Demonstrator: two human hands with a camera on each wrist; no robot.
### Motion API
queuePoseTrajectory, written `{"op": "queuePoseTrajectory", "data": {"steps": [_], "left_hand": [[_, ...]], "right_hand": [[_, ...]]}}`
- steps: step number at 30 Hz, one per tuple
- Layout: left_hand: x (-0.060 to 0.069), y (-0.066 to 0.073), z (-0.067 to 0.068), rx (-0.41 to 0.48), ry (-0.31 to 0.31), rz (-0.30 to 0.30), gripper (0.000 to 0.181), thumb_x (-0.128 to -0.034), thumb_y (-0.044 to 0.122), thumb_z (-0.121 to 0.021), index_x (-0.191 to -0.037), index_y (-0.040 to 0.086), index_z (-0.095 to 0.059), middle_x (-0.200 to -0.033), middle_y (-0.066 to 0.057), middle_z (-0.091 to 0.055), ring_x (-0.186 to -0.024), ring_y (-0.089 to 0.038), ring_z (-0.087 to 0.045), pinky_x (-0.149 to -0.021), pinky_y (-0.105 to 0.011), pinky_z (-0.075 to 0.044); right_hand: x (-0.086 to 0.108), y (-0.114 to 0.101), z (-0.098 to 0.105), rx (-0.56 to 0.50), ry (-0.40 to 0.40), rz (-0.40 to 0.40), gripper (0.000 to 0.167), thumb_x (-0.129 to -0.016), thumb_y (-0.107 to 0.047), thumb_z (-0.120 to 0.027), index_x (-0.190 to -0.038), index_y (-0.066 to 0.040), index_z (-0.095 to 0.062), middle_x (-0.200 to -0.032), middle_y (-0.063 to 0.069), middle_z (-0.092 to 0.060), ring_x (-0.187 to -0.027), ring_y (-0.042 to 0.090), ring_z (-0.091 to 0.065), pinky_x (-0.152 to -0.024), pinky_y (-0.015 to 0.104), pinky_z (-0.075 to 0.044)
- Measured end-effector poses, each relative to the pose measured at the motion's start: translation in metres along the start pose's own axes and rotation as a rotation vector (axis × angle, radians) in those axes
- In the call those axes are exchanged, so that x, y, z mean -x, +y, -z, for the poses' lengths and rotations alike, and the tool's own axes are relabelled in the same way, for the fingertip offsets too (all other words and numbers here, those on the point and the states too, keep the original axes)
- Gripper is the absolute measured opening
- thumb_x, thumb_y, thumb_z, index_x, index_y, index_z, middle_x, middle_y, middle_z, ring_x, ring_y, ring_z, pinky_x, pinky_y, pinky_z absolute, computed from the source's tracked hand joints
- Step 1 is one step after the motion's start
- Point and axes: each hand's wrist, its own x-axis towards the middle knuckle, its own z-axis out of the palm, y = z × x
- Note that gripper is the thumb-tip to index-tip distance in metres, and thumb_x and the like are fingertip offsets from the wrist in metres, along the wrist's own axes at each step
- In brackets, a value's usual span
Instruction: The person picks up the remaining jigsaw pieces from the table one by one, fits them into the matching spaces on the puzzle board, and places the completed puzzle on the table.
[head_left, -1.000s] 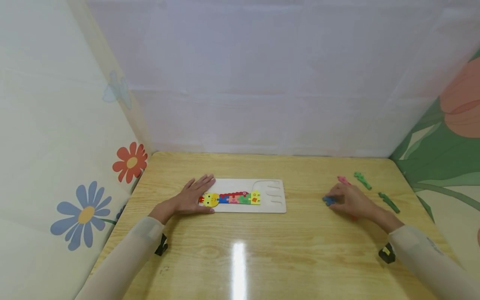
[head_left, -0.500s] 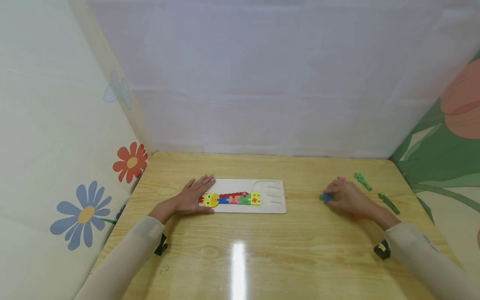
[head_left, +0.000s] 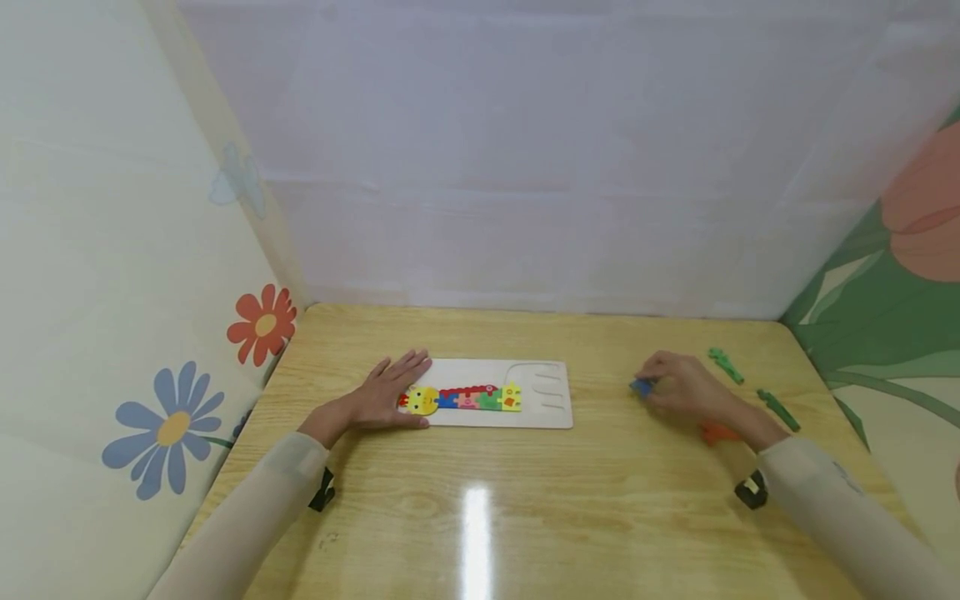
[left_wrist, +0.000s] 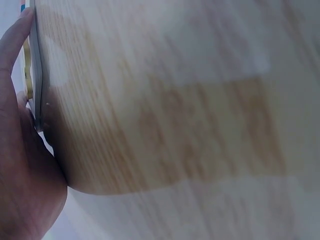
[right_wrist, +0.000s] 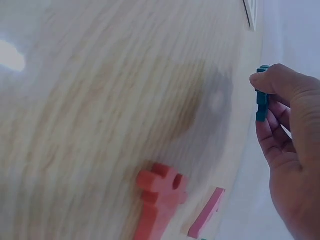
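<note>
Right hand [head_left: 686, 387] pinched blue piece [head_left: 642, 387], well in from table's [head_left: 585, 500] right edge. Left hand [head_left: 378, 396], thumb spread from fingers, rested on board's [head_left: 465, 369] left end. Giraffe pieces [head_left: 468, 400] were seated; right-end outlines [head_left: 550, 392] unfilled, 4 loose pieces [head_left: 778, 410] left.

At the frame's centre, a white rectangular board [head_left: 457, 368] bears a giraffe-shaped jigsaw [head_left: 467, 402] in yellow, blue, pink and green with a scalloped red mane [head_left: 467, 390]. Right of centre show a small blue puzzle piece [head_left: 641, 387], two slim green puzzle pieces [head_left: 777, 409] and an orange-red puzzle piece [head_left: 717, 432]. The wooden tabletop [head_left: 570, 508] is streaked yellow-tan; printed daisies [head_left: 173, 429] at left are blue and red.
</note>
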Motion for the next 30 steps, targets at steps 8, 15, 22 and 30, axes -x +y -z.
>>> {"op": "queuePoseTrajectory", "data": {"steps": [8, 15, 22, 30], "left_hand": [[-0.001, 0.0, 0.0, 0.02, 0.001, 0.001, 0.115, -0.0888, 0.063, -0.075, -0.17, 0.006, -0.018, -0.178, -0.015, -0.011, -0.164, -0.039, -0.006, -0.126, -0.069, 0.0], [-0.001, -0.001, 0.0, 0.022, -0.003, 0.001, 0.115, -0.0887, 0.063, -0.075, -0.17, 0.006, -0.018, -0.178, -0.015, -0.011, -0.164, -0.039, -0.005, -0.126, -0.069, 0.0], [0.0, 0.0, 0.001, 0.027, 0.0, -0.005, 0.114, -0.089, 0.063, -0.075, -0.17, 0.006, -0.017, -0.178, -0.015, -0.011, -0.164, -0.039, -0.005, -0.126, -0.069, 0.0], [-0.001, -0.002, -0.002, 0.014, -0.003, 0.007, 0.116, -0.0886, 0.067, -0.073, -0.17, 0.007, -0.017, -0.178, -0.014, -0.011, -0.164, -0.038, -0.005, -0.126, -0.069, 0.0]], "right_hand": [[-0.012, -0.008, 0.002, 0.0, 0.02, 0.045, 0.036, -0.074, 0.006, -0.089, -0.109, 0.003, -0.081, -0.103, 0.009, -0.073, -0.091, 0.028, -0.071, -0.076, 0.048, -0.062], [-0.021, -0.007, -0.001, 0.026, 0.023, 0.073, 0.035, -0.074, 0.005, -0.089, -0.108, 0.002, -0.081, -0.102, 0.007, -0.073, -0.09, 0.026, -0.071, -0.077, 0.045, -0.062], [-0.029, -0.009, -0.003, 0.041, 0.034, 0.103, 0.034, -0.074, 0.004, -0.089, -0.106, 0.002, -0.081, -0.101, 0.008, -0.073, -0.09, 0.026, -0.071, -0.078, 0.046, -0.062], [-0.039, -0.018, -0.001, 0.026, -0.031, 0.034, 0.033, -0.078, 0.002, -0.087, -0.111, 0.001, -0.081, -0.107, 0.009, -0.073, -0.096, 0.028, -0.071, -0.083, 0.048, -0.061]]}}
